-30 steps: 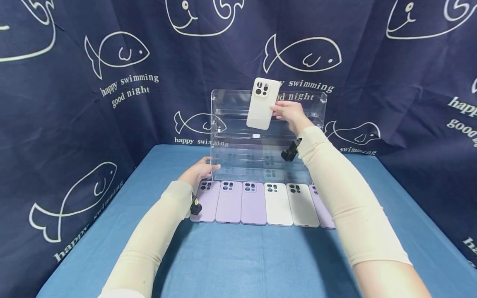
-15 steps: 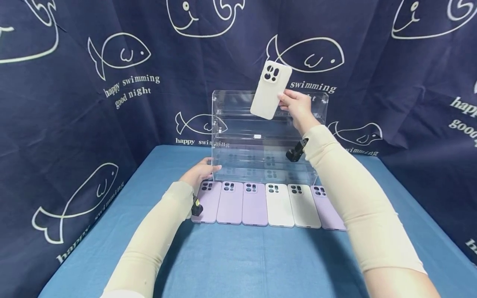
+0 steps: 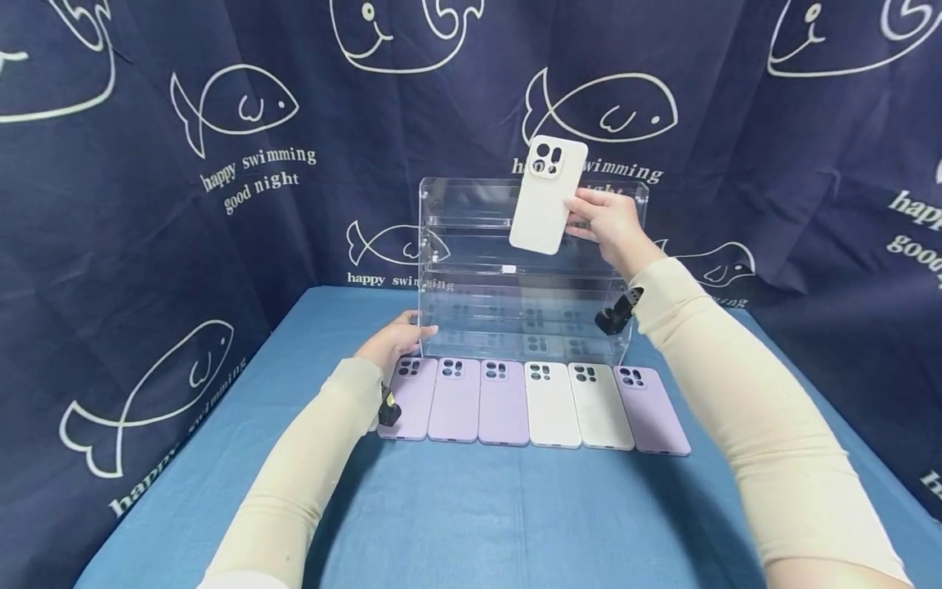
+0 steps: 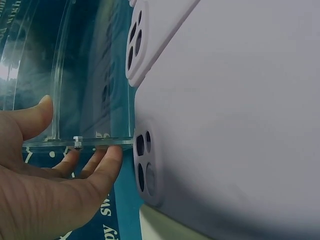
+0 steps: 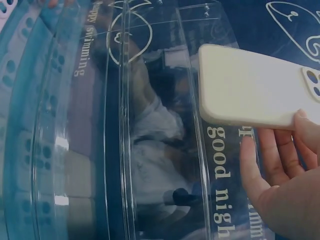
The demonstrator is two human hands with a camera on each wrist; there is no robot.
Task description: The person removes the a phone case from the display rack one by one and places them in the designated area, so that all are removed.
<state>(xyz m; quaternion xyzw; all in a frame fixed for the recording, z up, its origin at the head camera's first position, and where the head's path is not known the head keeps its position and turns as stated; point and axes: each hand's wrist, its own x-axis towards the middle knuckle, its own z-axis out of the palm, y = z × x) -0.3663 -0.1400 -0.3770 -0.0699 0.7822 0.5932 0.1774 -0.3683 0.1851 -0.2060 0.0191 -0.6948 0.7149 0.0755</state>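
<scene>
My right hand (image 3: pixel 607 225) pinches a white phone case (image 3: pixel 548 196) by its long edge, up in front of the top of a clear acrylic display rack (image 3: pixel 471 245). The case leans slightly, its camera cutouts at the top. In the right wrist view, the thumb lies along the near edge of the white phone case (image 5: pixel 250 87), with the fingers behind it. My left hand (image 3: pixel 397 337) holds the rack's left side panel low down. As the left wrist view shows, the thumb is inside the panel and the fingertips are against its outer face.
Before the rack, several phone cases lie side by side: a purple case (image 3: pixel 503 409) in the middle, a white case (image 3: pixel 552 413) beside it, and a purple case (image 3: pixel 655 413) at the right end. A blue cloth (image 3: pixel 471 515) covers the table; a fish-print curtain (image 3: pixel 353 106) hangs behind.
My right hand has carried the white case to the right, first up and then slightly down. The rightmost purple case has come into full view. My left hand has stayed on the rack.
</scene>
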